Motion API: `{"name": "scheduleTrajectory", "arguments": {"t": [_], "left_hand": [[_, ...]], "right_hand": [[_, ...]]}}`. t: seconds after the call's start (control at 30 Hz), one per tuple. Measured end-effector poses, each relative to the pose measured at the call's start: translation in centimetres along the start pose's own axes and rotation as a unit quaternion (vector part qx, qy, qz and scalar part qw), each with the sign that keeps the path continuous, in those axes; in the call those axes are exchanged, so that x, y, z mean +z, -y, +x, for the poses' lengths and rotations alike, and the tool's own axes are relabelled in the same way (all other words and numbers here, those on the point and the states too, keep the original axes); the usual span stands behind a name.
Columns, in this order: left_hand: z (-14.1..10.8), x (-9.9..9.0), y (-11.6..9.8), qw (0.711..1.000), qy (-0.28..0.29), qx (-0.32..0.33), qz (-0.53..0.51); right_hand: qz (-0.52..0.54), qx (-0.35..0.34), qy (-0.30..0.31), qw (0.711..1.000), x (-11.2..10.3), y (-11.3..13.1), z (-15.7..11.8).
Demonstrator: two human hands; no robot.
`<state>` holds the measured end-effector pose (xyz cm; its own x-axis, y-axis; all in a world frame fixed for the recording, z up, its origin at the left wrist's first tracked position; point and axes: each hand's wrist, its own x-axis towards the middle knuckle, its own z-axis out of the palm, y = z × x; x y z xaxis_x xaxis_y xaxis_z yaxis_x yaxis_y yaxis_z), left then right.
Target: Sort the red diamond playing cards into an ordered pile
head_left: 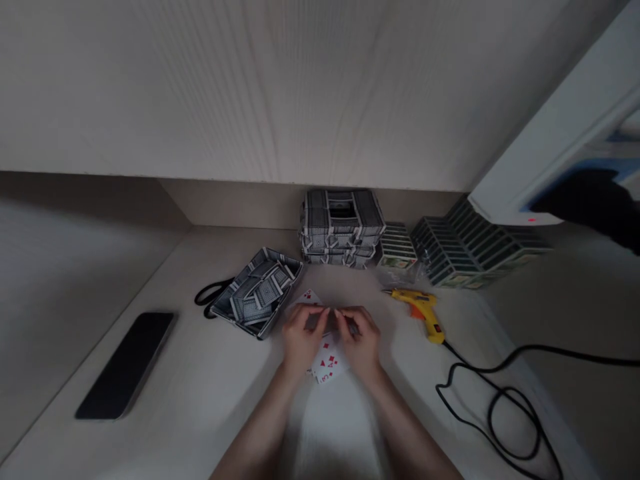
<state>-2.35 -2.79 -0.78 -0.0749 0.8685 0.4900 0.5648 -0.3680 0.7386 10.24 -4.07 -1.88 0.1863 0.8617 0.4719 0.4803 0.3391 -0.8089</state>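
Both hands meet over a few playing cards near the middle of the table. My left hand (303, 333) has its thumb and fingers pinched at the edge of a dark card (331, 323) seen between the hands. My right hand (361, 335) pinches the other edge of that card. Below them, face-up red-suited cards (327, 360) lie on the table, and another card (309, 296) shows just above my left hand. Up and to the left stands an open box made of cards (240, 327), holding loose patterned cards (269, 288).
Stacked card-built boxes (345, 220) stand at the back, beside rows of card packs (450, 253). A yellow glue gun (423, 310) with a black cable (493, 400) lies right. A phone (125, 367) and black scissor handles (213, 293) are left. A dark-clad arm (595, 200) is upper right.
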Motion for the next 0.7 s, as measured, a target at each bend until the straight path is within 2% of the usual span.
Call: {"name": "scheduleTrajectory", "arguments": {"t": [0.3,0.5,0.7], "left_hand": [[-0.15,0.21,-0.31,1.0,-0.003,0.007,0.008],[-0.17,0.17,-0.07,0.998,0.05,0.034,0.012],[-0.27,0.25,0.08,0.998,0.048,0.044,-0.002]], "right_hand": [[-0.005,-0.023,0.001,1.0,0.15,-0.12,-0.13],[-0.015,-0.033,0.02,0.999,-0.08,-0.07,-0.15],[-0.022,-0.019,0.021,0.999,-0.08,0.14,-0.29]]}}
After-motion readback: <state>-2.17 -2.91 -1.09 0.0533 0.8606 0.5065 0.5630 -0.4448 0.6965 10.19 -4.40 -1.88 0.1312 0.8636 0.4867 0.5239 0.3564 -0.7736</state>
